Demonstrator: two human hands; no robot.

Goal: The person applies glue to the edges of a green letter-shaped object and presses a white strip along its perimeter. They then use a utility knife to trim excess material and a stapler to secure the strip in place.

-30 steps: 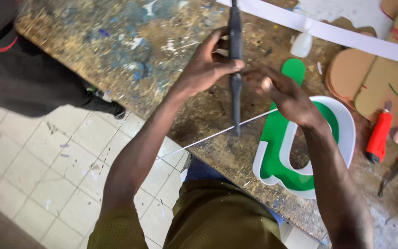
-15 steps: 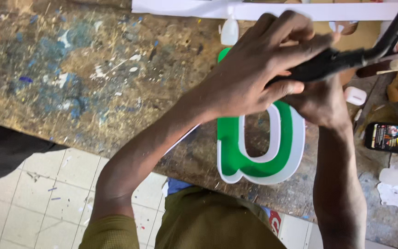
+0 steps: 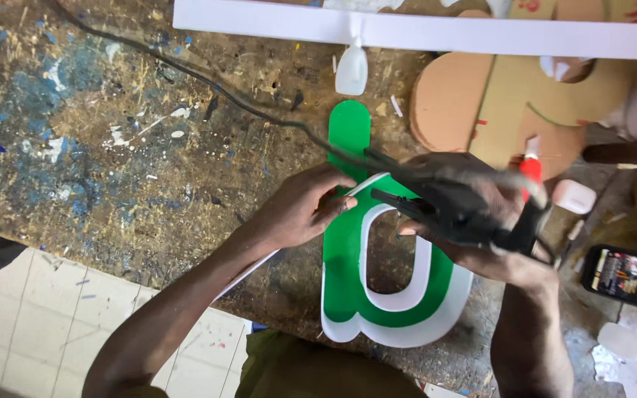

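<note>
Even, diffuse daylight, moderately bright; source direction unclear. Shadows soft: faint one under left hand (image 3: 300,210), weak ones beside green letter (image 3: 377,295). White strip (image 3: 422,33) along top near overexposed, little surface detail. Mild sheen on phone screen (image 3: 632,278). Black tool (image 3: 458,203) in right hand (image 3: 481,236) motion-blurred, outlines smeared; red marker (image 3: 531,168) behind it also soft. Paint-spattered workbench (image 3: 112,147) sharp, texture clear. Tiled floor (image 3: 31,309) slightly dimmer at lower left. Wide-angle stretch at frame edges, slight.
</note>
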